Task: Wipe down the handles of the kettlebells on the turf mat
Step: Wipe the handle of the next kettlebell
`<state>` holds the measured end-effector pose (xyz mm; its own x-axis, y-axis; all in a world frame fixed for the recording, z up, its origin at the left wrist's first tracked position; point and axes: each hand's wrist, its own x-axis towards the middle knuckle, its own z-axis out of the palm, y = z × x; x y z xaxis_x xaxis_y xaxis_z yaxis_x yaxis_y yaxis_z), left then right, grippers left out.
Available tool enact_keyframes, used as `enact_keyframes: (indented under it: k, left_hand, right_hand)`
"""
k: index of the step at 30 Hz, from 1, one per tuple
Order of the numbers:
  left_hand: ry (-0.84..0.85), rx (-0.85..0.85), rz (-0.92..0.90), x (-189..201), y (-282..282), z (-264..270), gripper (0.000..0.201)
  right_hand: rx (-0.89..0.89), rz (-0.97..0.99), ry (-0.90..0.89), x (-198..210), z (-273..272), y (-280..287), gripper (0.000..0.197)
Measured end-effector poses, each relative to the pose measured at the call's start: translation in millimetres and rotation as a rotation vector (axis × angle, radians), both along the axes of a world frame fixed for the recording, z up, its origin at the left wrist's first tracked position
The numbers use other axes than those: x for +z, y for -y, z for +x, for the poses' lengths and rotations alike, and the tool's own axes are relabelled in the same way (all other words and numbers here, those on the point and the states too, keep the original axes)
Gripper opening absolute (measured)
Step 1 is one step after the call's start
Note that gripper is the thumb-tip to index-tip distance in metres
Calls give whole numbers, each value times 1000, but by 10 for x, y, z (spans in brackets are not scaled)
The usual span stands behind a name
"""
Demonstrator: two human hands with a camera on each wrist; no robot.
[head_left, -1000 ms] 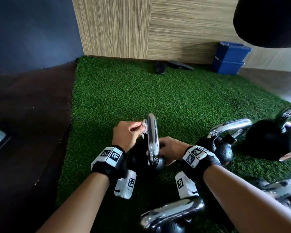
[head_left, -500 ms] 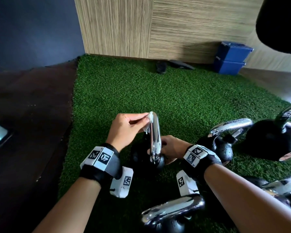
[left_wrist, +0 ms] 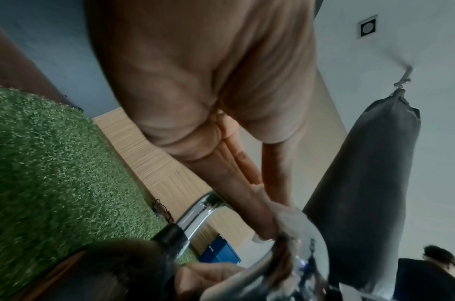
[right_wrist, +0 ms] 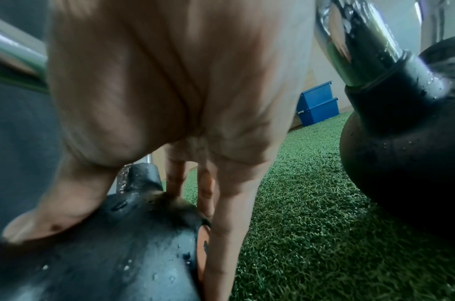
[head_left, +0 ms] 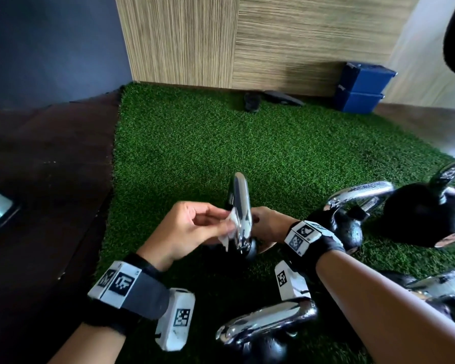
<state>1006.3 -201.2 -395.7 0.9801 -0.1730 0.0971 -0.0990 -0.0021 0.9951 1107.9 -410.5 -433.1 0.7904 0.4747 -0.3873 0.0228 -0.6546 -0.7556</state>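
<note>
A black kettlebell (right_wrist: pixel 133 234) stands on the green turf mat (head_left: pixel 195 143), its chrome handle (head_left: pixel 240 206) edge-on to me. My left hand (head_left: pixel 221 224) pinches a small white wipe (head_left: pixel 229 229) against the lower left side of that handle. In the left wrist view the fingers run down to the wipe (left_wrist: pixel 290 220) beside the handle (left_wrist: pixel 195 211). My right hand (head_left: pixel 263 227) grips the ball of the same kettlebell from the right. The right wrist view shows its thumb (right_wrist: pixel 54 220) on top and the fingers (right_wrist: pixel 221 213) down the far side.
Several more chrome-handled kettlebells crowd the right and near side: one beside my right wrist (head_left: pixel 350 232), a large one (head_left: pixel 426 214), one at the front (head_left: pixel 268 321). Blue bins (head_left: pixel 360 88) and dark items (head_left: pixel 252 102) lie by the wooden wall. A punching bag (left_wrist: pixel 363 183) hangs at right.
My left hand has slid the wipe from the top of the handle down to its lower part. My right hand stays on the kettlebell's ball.
</note>
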Motion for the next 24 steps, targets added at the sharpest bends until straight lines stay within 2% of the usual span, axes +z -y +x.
enact_keyframes:
  k: [4, 8, 13, 15, 18, 20, 22, 24]
  left_hand:
    - [112, 29, 94, -63, -3, -221, 38]
    - [76, 78, 118, -167, 42, -349, 28]
    - [156, 205, 107, -304, 119, -494, 28]
    - [149, 248, 146, -381, 160, -513, 24]
    - [192, 291, 310, -449, 189, -518, 26]
    - [191, 266, 362, -426, 150, -505, 31]
    - [136, 237, 352, -360, 78, -478, 30]
    - [49, 248, 202, -258, 7, -429, 29]
  right_hand:
    - [0, -24, 49, -2, 10, 5, 29]
    - [1, -33, 48, 24, 8, -6, 27]
    - [14, -74, 62, -17, 63, -6, 36]
    - [6, -73, 47, -29, 70, 0, 31]
    - [21, -92, 83, 3, 29, 6, 12]
    - [75, -132, 116, 122, -30, 5, 10]
    - [202, -254, 155, 338, -76, 27, 19]
    - [210, -317, 219, 617, -112, 77, 16]
